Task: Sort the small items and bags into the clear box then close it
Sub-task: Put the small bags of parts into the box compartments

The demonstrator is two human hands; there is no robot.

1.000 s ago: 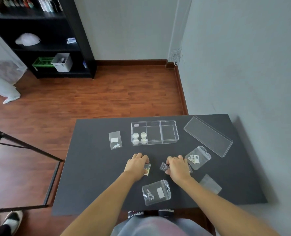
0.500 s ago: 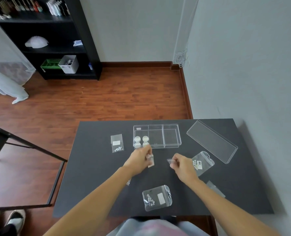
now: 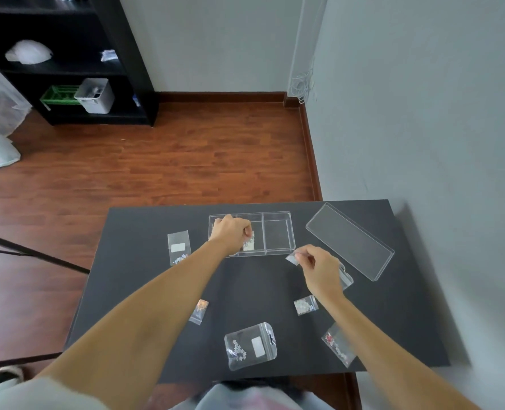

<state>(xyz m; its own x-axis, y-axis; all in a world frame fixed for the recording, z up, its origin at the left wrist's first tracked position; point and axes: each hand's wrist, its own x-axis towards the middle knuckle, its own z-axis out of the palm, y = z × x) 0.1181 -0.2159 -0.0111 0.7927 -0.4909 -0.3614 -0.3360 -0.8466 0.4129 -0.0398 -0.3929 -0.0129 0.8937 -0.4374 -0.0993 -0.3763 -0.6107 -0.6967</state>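
Observation:
The clear box (image 3: pixel 277 236) with three compartments stands open at the far middle of the black table (image 3: pixel 144 232). My left hand (image 3: pixel 232 233) hovers over its left and middle compartments, pinching a small bag (image 3: pixel 248 242) that dips into the middle one. My right hand (image 3: pixel 319 269) is just right of the box's near corner, gripping another small bag (image 3: pixel 292 258) above the table. The box's clear lid (image 3: pixel 350 239) lies flat to the right. Loose bags rest on the table: one left of the box (image 3: pixel 179 247), a large one (image 3: pixel 250 346) near me, and small ones (image 3: pixel 199 311) (image 3: pixel 305 305) (image 3: pixel 338 344).
A larger bag (image 3: pixel 345 276) lies partly hidden under my right hand. The table's right side runs close to a grey wall. A black shelf unit (image 3: pixel 68 63) stands across the wooden floor, and a black frame (image 3: pixel 29 253) sits left of the table.
Both hands lifted small bags from the near table. My left hand carried its bag forward over the box; my right hand rose toward the box's right near corner. The view tilted down.

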